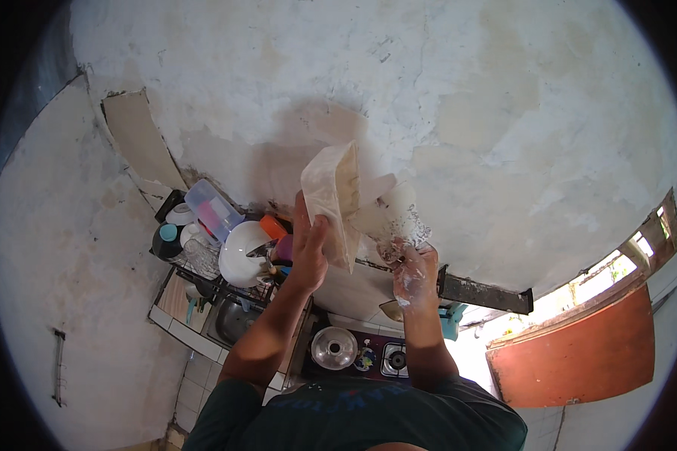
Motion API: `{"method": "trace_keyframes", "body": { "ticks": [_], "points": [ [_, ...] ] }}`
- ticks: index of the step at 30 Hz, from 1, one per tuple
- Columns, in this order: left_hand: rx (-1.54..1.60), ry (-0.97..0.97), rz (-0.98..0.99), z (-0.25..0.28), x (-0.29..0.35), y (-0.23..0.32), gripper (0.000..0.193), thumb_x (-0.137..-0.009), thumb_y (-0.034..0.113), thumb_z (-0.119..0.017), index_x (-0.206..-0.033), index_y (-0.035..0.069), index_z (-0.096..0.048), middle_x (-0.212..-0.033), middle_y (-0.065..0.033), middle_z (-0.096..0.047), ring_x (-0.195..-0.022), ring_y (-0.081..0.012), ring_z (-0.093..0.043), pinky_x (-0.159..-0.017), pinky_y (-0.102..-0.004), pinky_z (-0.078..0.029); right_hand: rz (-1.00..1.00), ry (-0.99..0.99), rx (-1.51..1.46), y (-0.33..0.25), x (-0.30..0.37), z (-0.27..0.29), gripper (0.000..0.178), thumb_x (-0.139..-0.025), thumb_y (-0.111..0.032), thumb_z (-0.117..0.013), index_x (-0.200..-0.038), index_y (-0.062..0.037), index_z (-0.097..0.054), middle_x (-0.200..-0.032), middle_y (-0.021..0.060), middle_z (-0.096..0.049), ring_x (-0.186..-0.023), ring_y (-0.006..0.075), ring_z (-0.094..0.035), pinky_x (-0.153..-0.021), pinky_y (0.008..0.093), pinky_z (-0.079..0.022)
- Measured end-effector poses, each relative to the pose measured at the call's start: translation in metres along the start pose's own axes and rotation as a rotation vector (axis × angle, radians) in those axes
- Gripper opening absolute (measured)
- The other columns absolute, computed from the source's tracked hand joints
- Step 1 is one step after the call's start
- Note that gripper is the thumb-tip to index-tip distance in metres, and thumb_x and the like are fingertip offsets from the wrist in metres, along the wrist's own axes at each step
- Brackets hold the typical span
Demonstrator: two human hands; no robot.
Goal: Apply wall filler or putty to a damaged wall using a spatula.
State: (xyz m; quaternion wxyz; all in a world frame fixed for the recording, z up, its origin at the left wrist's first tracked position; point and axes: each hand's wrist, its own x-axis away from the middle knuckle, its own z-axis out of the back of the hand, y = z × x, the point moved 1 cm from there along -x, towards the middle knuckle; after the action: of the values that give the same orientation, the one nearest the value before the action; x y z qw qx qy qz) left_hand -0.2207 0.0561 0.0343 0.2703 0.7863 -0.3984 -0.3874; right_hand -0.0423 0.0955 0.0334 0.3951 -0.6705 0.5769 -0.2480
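My left hand supports a whitish, square-sided plastic tub tipped on its side, its open face turned right. The fingers lie along its outer side, with the thumb at its near side. White paste smears my right hand, which is closed around a pale, crumpled-looking piece covered in dark specks. The far end of that piece reaches toward the tub's open side; I cannot make out its exact kind. Both hands are raised in front of a patchy, whitish wall, where the tub casts a shadow.
A crowded dish rack at lower left holds a white bowl and a clear plastic container. Below are a sink and a stove with a round metal pot. A dark ledge and an orange panel stand at right.
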Motion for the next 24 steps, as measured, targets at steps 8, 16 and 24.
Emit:
{"method": "trace_keyframes", "body": {
  "ticks": [8,16,24],
  "points": [
    [-0.087,-0.103,-0.051,-0.008,0.000,-0.006,0.056,-0.099,0.026,-0.046,-0.145,0.000,-0.027,-0.133,-0.0118,-0.042,-0.120,-0.0183,-0.041,-0.106,-0.0337,-0.030,0.102,0.218,0.142,0.013,-0.002,-0.006,0.019,-0.083,-0.003,-0.066,-0.100,0.0054,-0.069,-0.086,0.0061,-0.068,-0.069,0.0117,-0.060,-0.060,0.0257,-0.046],
    [-0.002,-0.073,0.082,-0.017,0.003,0.017,0.052,-0.102,0.031,-0.045,-0.144,0.004,-0.031,-0.130,-0.0095,-0.047,-0.118,-0.0169,-0.045,-0.104,-0.0345,-0.035,0.266,0.144,-0.019,-0.017,-0.031,-0.056,0.022,-0.086,-0.001,-0.068,-0.107,0.0046,-0.065,-0.096,0.0050,-0.068,-0.080,0.0117,-0.062,-0.068,0.0255,-0.048],
    [0.312,-0.108,0.225,-0.030,-0.014,0.079,0.060,-0.102,0.052,-0.034,-0.144,0.008,-0.037,-0.131,-0.0107,-0.053,-0.118,-0.0241,-0.055,-0.100,-0.0416,-0.045,0.882,0.139,0.495,-0.174,-0.071,-0.061,0.027,-0.090,-0.004,-0.059,-0.115,0.0062,-0.058,-0.098,0.0080,-0.066,-0.086,0.0132,-0.061,-0.076,0.0258,-0.048]
  ]
}}
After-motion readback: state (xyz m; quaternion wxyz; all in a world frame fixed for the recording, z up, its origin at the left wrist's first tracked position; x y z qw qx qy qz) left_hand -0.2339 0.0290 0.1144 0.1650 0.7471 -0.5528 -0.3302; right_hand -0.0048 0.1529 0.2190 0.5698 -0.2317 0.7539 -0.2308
